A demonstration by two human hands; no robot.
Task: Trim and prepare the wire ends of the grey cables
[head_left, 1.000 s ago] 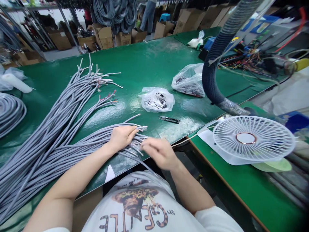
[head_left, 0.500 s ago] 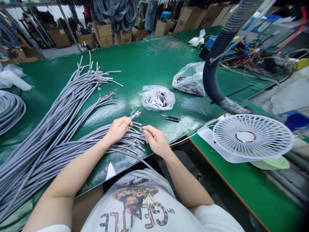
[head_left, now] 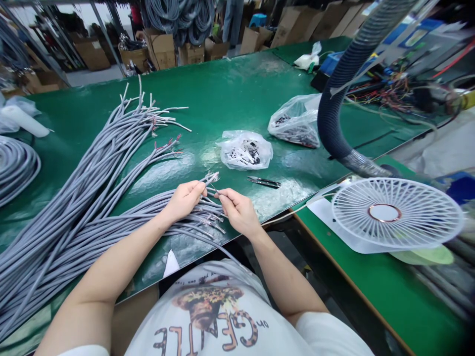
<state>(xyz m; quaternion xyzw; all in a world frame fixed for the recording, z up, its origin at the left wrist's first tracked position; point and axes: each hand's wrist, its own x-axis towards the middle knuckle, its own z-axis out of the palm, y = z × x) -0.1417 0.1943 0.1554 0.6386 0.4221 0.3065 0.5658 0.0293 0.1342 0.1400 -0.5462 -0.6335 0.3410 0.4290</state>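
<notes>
My left hand (head_left: 185, 199) is closed around the end of one grey cable (head_left: 210, 179), lifting its frayed tip a little off the green table (head_left: 230, 94). My right hand (head_left: 237, 211) pinches a thin wire at that same cable tip. Both hands hover over the near bundle of grey cables (head_left: 111, 227), whose stripped ends fan out under my fingers. A second, larger bundle of grey cables (head_left: 111, 148) lies further left, with red and white wire ends showing.
Small black snips (head_left: 264, 182) lie just beyond my right hand. Two clear bags of small parts (head_left: 245, 150) (head_left: 297, 121) sit behind them. A ribbed hose (head_left: 334, 99) curves down at right, beside a white fan grille (head_left: 395, 213). Cable coils (head_left: 15, 165) lie at far left.
My left hand lifted one cable end off the bundle. My right hand moved up and left from the table edge and closed on the wire at its tip.
</notes>
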